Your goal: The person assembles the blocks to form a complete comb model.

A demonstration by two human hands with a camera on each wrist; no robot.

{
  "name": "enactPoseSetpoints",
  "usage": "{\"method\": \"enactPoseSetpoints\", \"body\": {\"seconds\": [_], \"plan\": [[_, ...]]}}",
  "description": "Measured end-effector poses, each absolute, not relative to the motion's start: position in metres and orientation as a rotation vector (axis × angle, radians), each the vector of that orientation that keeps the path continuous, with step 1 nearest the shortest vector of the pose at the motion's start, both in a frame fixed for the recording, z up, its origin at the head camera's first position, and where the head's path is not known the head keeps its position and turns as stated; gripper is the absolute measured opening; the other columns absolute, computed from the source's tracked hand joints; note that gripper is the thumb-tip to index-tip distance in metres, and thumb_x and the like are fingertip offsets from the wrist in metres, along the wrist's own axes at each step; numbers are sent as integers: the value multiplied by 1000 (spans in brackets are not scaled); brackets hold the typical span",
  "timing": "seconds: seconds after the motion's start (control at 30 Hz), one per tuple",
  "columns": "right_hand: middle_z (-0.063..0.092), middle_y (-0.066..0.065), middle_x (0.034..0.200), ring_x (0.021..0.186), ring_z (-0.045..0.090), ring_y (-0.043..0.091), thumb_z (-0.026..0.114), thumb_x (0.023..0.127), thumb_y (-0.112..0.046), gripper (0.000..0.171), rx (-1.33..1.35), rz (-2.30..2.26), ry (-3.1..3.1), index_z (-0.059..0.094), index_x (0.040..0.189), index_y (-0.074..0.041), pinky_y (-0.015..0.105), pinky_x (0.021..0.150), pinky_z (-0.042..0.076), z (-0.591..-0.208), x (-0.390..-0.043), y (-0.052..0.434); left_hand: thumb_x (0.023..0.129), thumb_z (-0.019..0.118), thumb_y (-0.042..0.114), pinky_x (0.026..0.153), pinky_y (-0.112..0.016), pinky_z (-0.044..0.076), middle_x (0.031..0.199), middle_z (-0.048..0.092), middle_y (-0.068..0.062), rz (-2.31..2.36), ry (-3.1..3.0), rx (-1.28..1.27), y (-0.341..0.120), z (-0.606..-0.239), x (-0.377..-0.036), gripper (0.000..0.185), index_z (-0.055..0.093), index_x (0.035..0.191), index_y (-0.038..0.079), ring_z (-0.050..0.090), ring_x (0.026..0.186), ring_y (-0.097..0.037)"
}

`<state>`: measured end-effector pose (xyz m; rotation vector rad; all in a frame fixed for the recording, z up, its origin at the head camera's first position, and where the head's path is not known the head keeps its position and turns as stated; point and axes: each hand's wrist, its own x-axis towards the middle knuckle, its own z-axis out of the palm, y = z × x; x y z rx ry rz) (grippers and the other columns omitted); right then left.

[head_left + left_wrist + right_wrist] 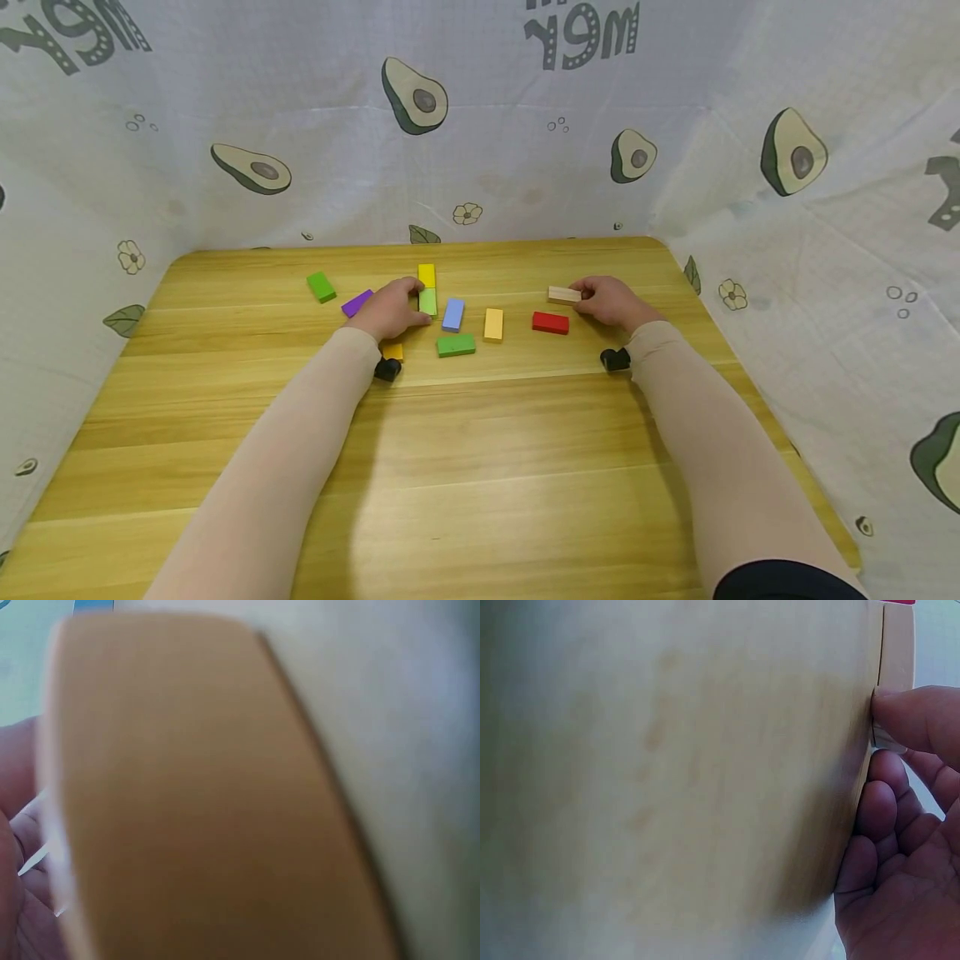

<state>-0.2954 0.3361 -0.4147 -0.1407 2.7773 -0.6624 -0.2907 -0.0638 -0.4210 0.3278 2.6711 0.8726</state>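
Hands (390, 310) on light-green, natural blocks (564, 294)

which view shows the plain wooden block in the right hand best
The head view: the plain wooden block lies whole on the table, pinched by the right hand. The right wrist view shows only its edge by the fingertips. The left wrist view misses it.

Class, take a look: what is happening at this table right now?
A person works with coloured wooden blocks on a wooden table. The left hand grips a light green block just below a yellow block. The right hand pinches a plain wood block above a red block. Other blocks lie flat between them.
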Motion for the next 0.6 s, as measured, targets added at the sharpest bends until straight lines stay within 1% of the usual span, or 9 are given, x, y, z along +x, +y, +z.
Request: {"method": "enactPoseSetpoints", "body": {"seconds": [0.13,0.33,0.5,0.6], "plan": [[53,14,103,86,46,25,58,89,-19,40,-144,-670,2775,54,126,-5,36,76,39,-415,-295,335,80,70,41,109,-43,32,142,42,-2,880,2665,324,-69,-418,-288,71,39,139,18,38,132,-23],[53,14,104,86,46,26,59,89,-19,40,-151,-662,2789,54,126,-6,36,77,39,-415,-295,334,85,62,45,104,-44,37,139,45,1,863,2687,378,-87,-407,-278,61,41,136,19,45,126,-23],[52,14,103,86,46,26,59,89,-20,40,-162,-645,2794,54,126,-6,36,76,39,-415,-295,336,87,62,41,99,-43,43,137,46,1,877,2661,421,-105,-402,-265,56,44,135,18,51,118,-22],[52,14,103,86,46,26,59,89,-20,40,-163,-640,2795,54,126,-6,36,77,39,-415,-295,336,87,62,39,96,-41,44,137,46,1,871,2652,432,-115,-402,-259,55,44,134,17,52,115,-21]]}}
